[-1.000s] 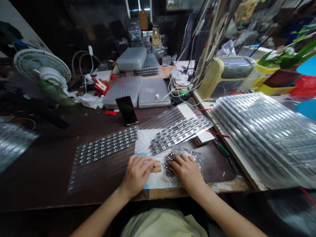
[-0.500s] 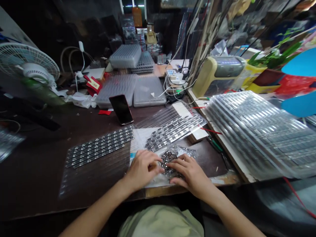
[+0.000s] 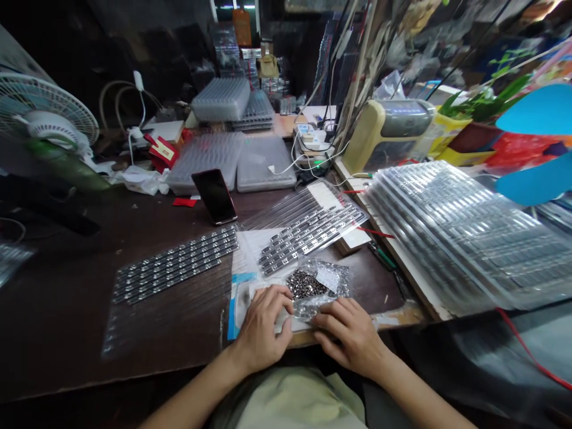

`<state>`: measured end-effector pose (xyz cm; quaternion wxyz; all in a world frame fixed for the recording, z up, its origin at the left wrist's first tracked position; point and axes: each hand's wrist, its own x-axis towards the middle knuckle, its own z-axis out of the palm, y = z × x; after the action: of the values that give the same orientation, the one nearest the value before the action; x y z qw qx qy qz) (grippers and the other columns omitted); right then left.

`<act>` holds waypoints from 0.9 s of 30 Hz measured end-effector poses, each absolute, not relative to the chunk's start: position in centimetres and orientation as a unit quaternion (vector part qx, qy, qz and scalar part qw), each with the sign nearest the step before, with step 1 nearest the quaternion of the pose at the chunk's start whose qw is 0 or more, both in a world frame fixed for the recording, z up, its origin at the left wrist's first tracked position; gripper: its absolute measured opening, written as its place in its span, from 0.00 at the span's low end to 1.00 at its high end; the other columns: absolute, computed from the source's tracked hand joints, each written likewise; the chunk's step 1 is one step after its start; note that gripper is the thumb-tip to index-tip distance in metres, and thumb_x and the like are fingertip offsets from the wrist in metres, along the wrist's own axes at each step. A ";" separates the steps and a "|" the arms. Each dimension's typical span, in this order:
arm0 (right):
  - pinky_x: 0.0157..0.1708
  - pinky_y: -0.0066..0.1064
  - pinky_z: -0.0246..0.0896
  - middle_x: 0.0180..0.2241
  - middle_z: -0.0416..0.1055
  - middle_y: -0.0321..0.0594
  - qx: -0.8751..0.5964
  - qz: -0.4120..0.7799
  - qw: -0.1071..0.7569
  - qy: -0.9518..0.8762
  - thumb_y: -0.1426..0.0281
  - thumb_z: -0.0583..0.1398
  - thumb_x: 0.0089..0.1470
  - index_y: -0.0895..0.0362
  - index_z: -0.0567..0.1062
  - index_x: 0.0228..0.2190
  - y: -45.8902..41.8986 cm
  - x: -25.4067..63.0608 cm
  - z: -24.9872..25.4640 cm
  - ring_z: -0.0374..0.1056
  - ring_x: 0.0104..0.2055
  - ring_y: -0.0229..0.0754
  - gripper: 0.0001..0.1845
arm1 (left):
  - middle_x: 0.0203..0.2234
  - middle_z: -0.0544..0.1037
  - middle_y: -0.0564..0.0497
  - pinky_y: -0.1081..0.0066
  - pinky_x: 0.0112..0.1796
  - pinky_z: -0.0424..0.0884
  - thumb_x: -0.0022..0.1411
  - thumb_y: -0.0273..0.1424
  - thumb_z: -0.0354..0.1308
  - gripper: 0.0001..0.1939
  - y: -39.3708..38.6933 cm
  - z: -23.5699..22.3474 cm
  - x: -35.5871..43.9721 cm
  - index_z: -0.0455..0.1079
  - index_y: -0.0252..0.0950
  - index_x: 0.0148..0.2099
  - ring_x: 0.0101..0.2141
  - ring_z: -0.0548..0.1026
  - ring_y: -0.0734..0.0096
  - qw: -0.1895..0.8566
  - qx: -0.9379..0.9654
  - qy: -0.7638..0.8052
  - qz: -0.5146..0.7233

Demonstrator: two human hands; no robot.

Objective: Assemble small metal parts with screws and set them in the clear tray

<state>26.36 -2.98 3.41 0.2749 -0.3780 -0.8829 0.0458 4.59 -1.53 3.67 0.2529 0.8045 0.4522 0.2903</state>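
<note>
A clear plastic bag [image 3: 308,308] lies at the table's front edge, with a pile of small shiny metal parts [image 3: 306,284] on or in it; which one I cannot tell. My left hand [image 3: 266,325] rests at the bag's near left side, fingers curved and the thumb apart. At the near right side is my right hand [image 3: 348,333], its fingers loosely bent and spread, the fingertips by the bag's edge. Just beyond, a clear ribbed tray [image 3: 286,211] carries rows of dark metal strips [image 3: 308,238]. More strips [image 3: 179,262] fill another clear tray [image 3: 165,322] to the left.
A phone [image 3: 215,196] stands propped behind the trays. Stacked clear trays [image 3: 465,238] take up the right side, with a green-handled tool [image 3: 382,256] beside them. A fan [image 3: 49,119] is at the far left. White cables [image 3: 290,164] run across the back.
Both hands have drawn back from the metal parts toward the table's front edge, uncovering the pile and the bag. The whole view has shifted slightly.
</note>
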 end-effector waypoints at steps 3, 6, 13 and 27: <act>0.33 0.33 0.53 0.32 0.70 0.40 -0.442 0.083 0.324 -0.832 0.68 0.52 0.60 0.55 0.72 0.33 -2.0 26.7 4.5 0.62 0.33 0.40 0.10 | 0.37 0.73 0.48 0.63 0.39 0.64 0.61 0.29 0.51 0.05 -0.9 4.1 4.9 0.65 0.38 0.40 0.38 0.70 0.64 0.255 0.782 0.495 0.280; 0.36 0.34 0.55 0.34 0.72 0.41 -0.486 0.096 0.303 -0.814 0.66 0.54 0.60 0.55 0.73 0.37 -0.5 26.3 5.2 0.64 0.37 0.42 0.09 | 0.31 0.75 0.51 0.63 0.37 0.61 0.60 0.32 0.56 0.03 -0.6 3.7 5.7 0.68 0.39 0.37 0.35 0.70 0.63 0.202 0.806 0.504 0.236; 0.33 0.32 0.52 0.28 0.70 0.38 -0.434 0.078 0.152 -0.884 0.69 0.59 0.55 0.54 0.72 0.27 0.2 25.4 4.6 0.61 0.34 0.41 0.05 | 0.30 0.75 0.51 0.62 0.40 0.61 0.58 0.23 0.55 0.05 -1.3 2.7 5.6 0.68 0.39 0.35 0.38 0.71 0.63 0.186 0.828 0.473 0.235; 0.42 0.38 0.58 0.41 0.72 0.42 -0.440 0.151 0.202 -0.862 0.74 0.56 0.54 0.54 0.68 0.45 -0.3 27.6 5.5 0.62 0.46 0.45 0.16 | 0.38 0.77 0.49 0.57 0.47 0.61 0.62 0.27 0.53 0.10 -1.6 2.7 5.3 0.66 0.39 0.47 0.42 0.72 0.61 0.212 0.810 0.473 0.275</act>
<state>27.55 -0.28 5.54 0.2018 -0.4398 -0.8619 0.1513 5.27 -1.55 2.71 0.2123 0.8098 0.4726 0.2752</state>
